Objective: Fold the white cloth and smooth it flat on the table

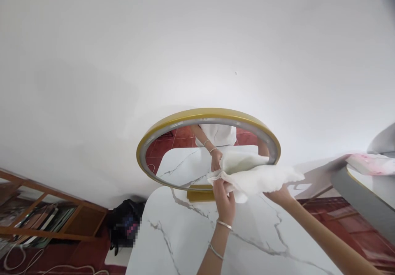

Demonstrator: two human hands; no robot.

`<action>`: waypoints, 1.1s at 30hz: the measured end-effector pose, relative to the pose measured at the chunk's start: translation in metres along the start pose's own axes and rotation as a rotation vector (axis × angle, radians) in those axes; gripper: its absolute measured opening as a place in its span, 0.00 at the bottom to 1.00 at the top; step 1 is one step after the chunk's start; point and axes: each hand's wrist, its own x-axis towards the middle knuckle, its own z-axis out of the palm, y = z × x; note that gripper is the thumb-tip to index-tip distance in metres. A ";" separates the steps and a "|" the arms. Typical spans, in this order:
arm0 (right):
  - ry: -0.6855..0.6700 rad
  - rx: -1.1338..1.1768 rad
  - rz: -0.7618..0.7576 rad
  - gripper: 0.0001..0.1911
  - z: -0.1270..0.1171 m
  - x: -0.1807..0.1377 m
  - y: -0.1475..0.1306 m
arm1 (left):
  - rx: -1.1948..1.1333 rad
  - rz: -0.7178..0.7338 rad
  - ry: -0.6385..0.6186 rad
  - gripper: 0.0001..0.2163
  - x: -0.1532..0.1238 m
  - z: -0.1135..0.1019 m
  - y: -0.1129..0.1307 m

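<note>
A creased white cloth [262, 178] is held between two bare hands in front of the lower right of a gold-framed mirror [179, 168], above a white, grey-veined counter [173, 229]. The left hand [224, 203], with two bracelets on its arm, pinches the near end of the cloth between thumb and fingers. The right hand [280, 195] is at the far end, its fingers hidden by the fabric, so I cannot tell how they close. Gripping both ends probably lets the loose material spread rather than droop. The mirror stands on a gold base [200, 196], which seems to prop it upright without a hand. The cloth looks thin and soft, bunched at the left, with uneven edges; whether it touches the glass is unclear.
</note>
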 end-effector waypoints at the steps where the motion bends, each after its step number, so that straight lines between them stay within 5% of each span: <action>1: -0.057 0.064 -0.015 0.17 0.006 -0.012 -0.006 | 0.003 -0.084 -0.045 0.19 -0.009 0.003 -0.010; 5: -0.233 0.217 -0.006 0.13 0.032 -0.044 -0.049 | 0.018 -0.371 -0.192 0.32 -0.036 -0.002 -0.047; 8: -0.289 0.328 0.090 0.12 0.042 -0.051 -0.088 | 0.042 -0.408 -0.270 0.33 -0.051 -0.017 -0.065; 13: -0.229 0.645 0.343 0.16 0.024 -0.057 -0.127 | 0.238 -0.322 -0.266 0.28 -0.056 -0.040 -0.057; 19: 0.047 0.713 0.628 0.32 -0.015 -0.053 -0.123 | 0.346 -0.028 -0.434 0.30 -0.028 -0.031 -0.018; 22: 0.070 0.625 0.511 0.37 -0.030 -0.044 -0.112 | 0.223 -0.048 -0.544 0.23 -0.017 -0.022 -0.003; 25: 0.016 0.461 0.345 0.30 -0.052 -0.034 -0.106 | 0.081 -0.108 -0.632 0.21 -0.013 -0.024 0.017; 29: 0.117 0.361 0.244 0.19 -0.100 -0.019 -0.111 | 0.018 -0.104 -0.661 0.20 -0.008 -0.046 0.054; 33: 0.035 0.542 0.058 0.17 -0.149 -0.008 -0.121 | 0.037 -0.053 -0.720 0.25 -0.001 -0.075 0.086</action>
